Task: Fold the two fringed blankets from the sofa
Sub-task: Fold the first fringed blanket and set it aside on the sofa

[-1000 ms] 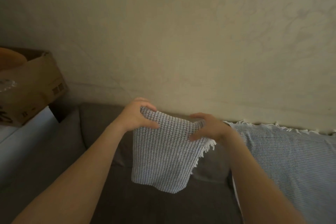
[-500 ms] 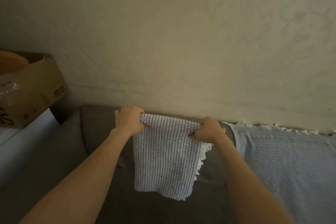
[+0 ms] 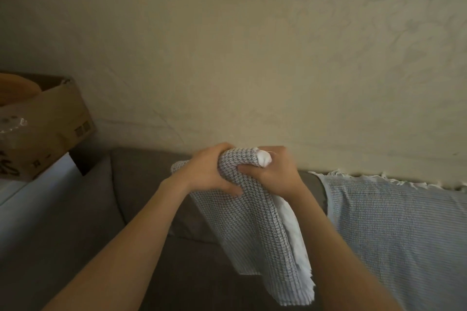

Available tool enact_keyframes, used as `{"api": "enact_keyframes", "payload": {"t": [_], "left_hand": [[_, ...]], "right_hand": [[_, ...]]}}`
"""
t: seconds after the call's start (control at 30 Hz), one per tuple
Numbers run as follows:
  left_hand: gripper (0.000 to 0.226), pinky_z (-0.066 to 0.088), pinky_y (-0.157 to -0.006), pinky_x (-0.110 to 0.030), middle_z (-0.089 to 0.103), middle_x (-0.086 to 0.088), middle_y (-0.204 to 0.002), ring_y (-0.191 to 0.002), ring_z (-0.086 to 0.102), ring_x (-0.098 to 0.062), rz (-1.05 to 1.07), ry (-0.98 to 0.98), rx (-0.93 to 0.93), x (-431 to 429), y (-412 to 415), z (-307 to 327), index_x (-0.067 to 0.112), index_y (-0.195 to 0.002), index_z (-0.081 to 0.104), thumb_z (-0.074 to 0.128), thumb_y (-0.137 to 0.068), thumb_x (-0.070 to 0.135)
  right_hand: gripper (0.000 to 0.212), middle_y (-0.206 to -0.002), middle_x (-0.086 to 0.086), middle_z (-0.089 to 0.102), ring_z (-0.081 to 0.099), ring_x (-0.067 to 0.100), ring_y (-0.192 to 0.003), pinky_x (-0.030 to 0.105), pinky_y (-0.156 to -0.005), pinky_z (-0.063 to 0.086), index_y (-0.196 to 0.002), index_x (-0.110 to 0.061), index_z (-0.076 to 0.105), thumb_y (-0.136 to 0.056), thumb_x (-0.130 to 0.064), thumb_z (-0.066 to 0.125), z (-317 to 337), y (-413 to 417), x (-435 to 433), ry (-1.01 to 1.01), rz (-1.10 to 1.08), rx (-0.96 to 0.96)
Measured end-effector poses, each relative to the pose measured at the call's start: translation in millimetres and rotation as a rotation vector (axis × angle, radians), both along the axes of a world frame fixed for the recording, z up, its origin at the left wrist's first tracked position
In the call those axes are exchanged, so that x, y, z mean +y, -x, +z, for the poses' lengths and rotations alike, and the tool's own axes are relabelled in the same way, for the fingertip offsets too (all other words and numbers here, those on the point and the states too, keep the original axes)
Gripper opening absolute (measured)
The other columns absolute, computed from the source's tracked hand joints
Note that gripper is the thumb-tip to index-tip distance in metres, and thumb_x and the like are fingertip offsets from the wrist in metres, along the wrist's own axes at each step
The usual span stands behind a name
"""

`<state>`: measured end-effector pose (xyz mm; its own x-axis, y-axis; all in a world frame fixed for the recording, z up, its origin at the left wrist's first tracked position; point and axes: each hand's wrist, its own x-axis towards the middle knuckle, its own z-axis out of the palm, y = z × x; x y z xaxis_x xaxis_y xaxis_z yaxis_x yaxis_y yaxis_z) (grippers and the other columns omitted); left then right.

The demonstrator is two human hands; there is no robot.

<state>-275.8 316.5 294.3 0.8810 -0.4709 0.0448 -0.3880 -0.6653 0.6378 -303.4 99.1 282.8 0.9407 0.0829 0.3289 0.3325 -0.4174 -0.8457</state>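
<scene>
— Folding the grey blanket (image 3: 252,230) in half, gripped at its bunched top by left hand (image 3: 209,174) and right hand (image 3: 275,174), close together above the sofa (image 3: 141,184).
— Next, probably squaring edges; pale blanket (image 3: 391,222) alongside not yet folded.

The left hand (image 3: 209,174) and right hand (image 3: 275,175), half a second ago apart at the two top corners of the grey blanket (image 3: 255,230), have come together and now grip it side by side. The blanket hangs narrower and longer, apparently doubled over, with its white fringe (image 3: 264,159) bunched at the right hand.
</scene>
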Motion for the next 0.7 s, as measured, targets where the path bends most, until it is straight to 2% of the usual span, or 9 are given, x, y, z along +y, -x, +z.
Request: {"api": "enact_keyframes", "payload": {"t": [0.07,0.13,0.23,0.33,0.4,0.47,0.5,0.6,0.7], "left_hand": [[0.079,0.059,-0.085,-0.032,0.076,0.018,-0.105,-0.097,0.071,0.002,0.006,0.12,-0.027,-13.4,6.0,0.8,0.035,-0.116,0.071,0.104,-0.046,0.052],[0.06,0.062,-0.079,-0.039,0.08,0.013,-0.092,-0.086,0.075,-0.004,0.032,0.197,-0.019,-23.0,9.6,0.3,0.029,-0.101,0.079,0.105,-0.049,0.043],[0.042,0.063,-0.068,-0.04,0.08,0.005,-0.08,-0.075,0.077,-0.013,0.033,0.189,0.023,-31.4,8.2,-4.5,0.02,-0.085,0.081,0.104,-0.055,0.037],[0.032,0.055,-0.057,-0.037,0.077,-0.001,-0.074,-0.062,0.069,-0.009,-0.003,0.212,-0.01,-37.8,8.8,-8.2,0.015,-0.075,0.076,0.102,-0.062,0.031],[0.029,0.054,-0.056,-0.03,0.077,0.004,-0.074,-0.064,0.07,-0.005,-0.02,0.219,-0.044,-41.2,8.2,-4.3,0.02,-0.072,0.074,0.101,-0.065,0.029],[0.03,0.055,-0.064,-0.024,0.078,0.01,-0.079,-0.072,0.074,-0.004,-0.03,0.198,-0.061,-41.2,5.3,3.6,0.023,-0.077,0.076,0.102,-0.063,0.028],[0.032,0.056,-0.067,-0.024,0.078,0.01,-0.081,-0.075,0.074,-0.004,-0.032,0.186,-0.078,-40.3,2.8,7.9,0.022,-0.08,0.077,0.103,-0.062,0.028],[0.035,0.059,-0.07,-0.029,0.077,0.007,-0.083,-0.077,0.074,-0.008,-0.021,0.179,-0.124,-33.2,-7.0,17.6,0.019,-0.082,0.077,0.103,-0.061,0.031],[0.038,0.06,-0.074,-0.035,0.077,0.004,-0.086,-0.08,0.074,-0.012,0.018,0.208,-0.16,-22.7,-12.5,21.7,0.015,-0.087,0.079,0.102,-0.06,0.031]], "right_hand": [[0.02,-0.071,-0.001,0.074,0.068,0.011,-0.064,0.031,-0.058,0.053,-0.074,-0.016,0.074,-0.071,-0.018,0.094,3.1,1.0,3.1,-0.002,0.023,-0.005],[0.027,-0.073,-0.002,0.075,0.069,0.013,-0.067,0.033,-0.06,0.054,-0.078,-0.019,0.074,-0.066,-0.021,0.097,1.3,0.0,1.8,-0.041,0.007,-0.002],[0.043,-0.08,-0.004,0.074,0.068,0.009,-0.072,0.03,-0.063,0.055,-0.092,-0.015,0.067,-0.065,-0.023,0.1,-7.0,3.2,-8.2,-0.107,-0.003,0.077],[0.054,-0.097,-0.003,0.075,0.072,0.014,-0.091,0.036,-0.081,0.061,-0.113,-0.011,0.061,-0.071,-0.009,0.096,-26.7,10.7,-25.0,-0.257,0.111,0.214],[0.056,-0.116,-0.003,0.076,0.071,0.019,-0.112,0.044,-0.099,0.058,-0.121,-0.019,0.068,-0.072,-0.008,0.094,-43.6,14.2,-35.1,-0.163,0.173,0.238],[0.065,-0.13,-0.005,0.071,0.066,0.017,-0.124,0.046,-0.109,0.051,-0.128,-0.031,0.068,-0.071,-0.015,0.094,-66.1,15.2,-40.6,-0.049,0.216,0.249],[0.066,-0.13,-0.008,0.071,0.065,0.014,-0.124,0.044,-0.109,0.051,-0.127,-0.035,0.068,-0.071,-0.015,0.094,-76.8,16.1,-42.6,-0.028,0.204,0.264],[0.05,-0.114,-0.014,0.077,0.071,0.005,-0.11,0.04,-0.101,0.056,-0.11,-0.037,0.075,-0.071,-0.013,0.095,-104.3,18.3,-43.2,0.004,0.124,0.342],[0.045,-0.111,-0.013,0.077,0.071,0.001,-0.105,0.027,-0.092,0.057,-0.113,-0.028,0.076,-0.073,-0.018,0.095,-113.7,15.9,-39.6,0.037,0.112,0.367]]}}
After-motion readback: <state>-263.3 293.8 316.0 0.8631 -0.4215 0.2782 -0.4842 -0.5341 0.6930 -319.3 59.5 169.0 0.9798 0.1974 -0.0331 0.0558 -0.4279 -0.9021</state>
